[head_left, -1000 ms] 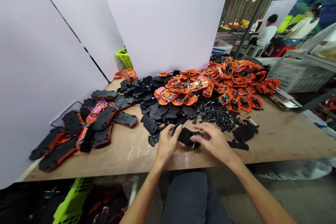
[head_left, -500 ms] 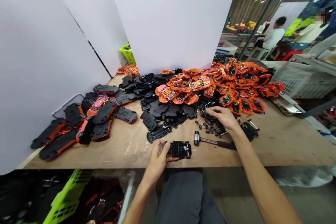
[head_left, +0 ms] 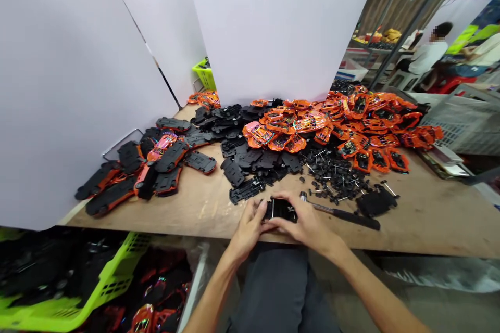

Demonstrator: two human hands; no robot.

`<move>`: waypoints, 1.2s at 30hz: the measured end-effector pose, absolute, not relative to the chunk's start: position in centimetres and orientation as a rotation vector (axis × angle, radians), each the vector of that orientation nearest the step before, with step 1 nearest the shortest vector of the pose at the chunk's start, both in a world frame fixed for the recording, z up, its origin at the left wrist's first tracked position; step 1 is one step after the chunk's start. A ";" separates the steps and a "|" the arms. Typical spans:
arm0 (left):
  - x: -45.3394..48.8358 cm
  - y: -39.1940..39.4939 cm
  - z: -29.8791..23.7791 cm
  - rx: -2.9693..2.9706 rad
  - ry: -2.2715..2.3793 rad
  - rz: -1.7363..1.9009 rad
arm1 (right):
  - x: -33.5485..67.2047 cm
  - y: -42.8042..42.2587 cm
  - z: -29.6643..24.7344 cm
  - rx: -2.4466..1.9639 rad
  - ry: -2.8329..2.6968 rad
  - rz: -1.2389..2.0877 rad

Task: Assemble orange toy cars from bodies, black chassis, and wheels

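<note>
My left hand and my right hand together grip a black toy car chassis near the table's front edge, and my fingers hide much of it. Just beyond my right hand lies a hammer with a metal head and black handle. Farther ahead is a heap of small black wheels and metal axles. Loose black chassis are piled to the left of it, and orange car bodies are heaped behind them.
The wooden table ends in white partition panels at the back and left. More chassis and orange cars lie at the left. A green crate holding cars sits below the front edge. Two seated people work far right.
My right hand has come back from the wheel heap and joined my left on the chassis. The view has shifted, showing more of the green crate below the table.
</note>
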State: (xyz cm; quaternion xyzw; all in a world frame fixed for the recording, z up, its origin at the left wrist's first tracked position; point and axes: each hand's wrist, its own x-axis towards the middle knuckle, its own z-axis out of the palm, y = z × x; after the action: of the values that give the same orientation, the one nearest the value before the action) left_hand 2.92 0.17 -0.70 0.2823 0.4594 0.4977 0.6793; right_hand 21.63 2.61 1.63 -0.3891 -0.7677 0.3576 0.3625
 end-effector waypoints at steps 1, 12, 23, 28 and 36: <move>2.7 -0.1 -0.7 0.647 1.071 1.113 | 20.7 1.9 0.8 -0.984 -1.987 0.912; 1.2 0.5 -0.4 0.631 1.147 1.143 | 20.6 12.5 4.4 -1.070 -2.089 0.383; 1.1 0.3 -1.2 0.590 1.110 1.127 | 25.3 26.4 8.4 -1.094 -1.865 0.796; 1.1 -0.7 -0.3 0.613 1.096 1.088 | 26.0 20.1 8.3 -1.094 -1.930 1.091; -2.2 -3.7 1.0 0.630 1.214 0.964 | 21.2 8.9 0.9 -1.199 -2.450 0.452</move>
State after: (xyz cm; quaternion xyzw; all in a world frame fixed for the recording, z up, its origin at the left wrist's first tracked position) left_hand -2.21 -3.74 1.02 0.2794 0.5386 0.4276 0.6701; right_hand 21.18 8.88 0.93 -0.4260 -0.8704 0.1607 0.1874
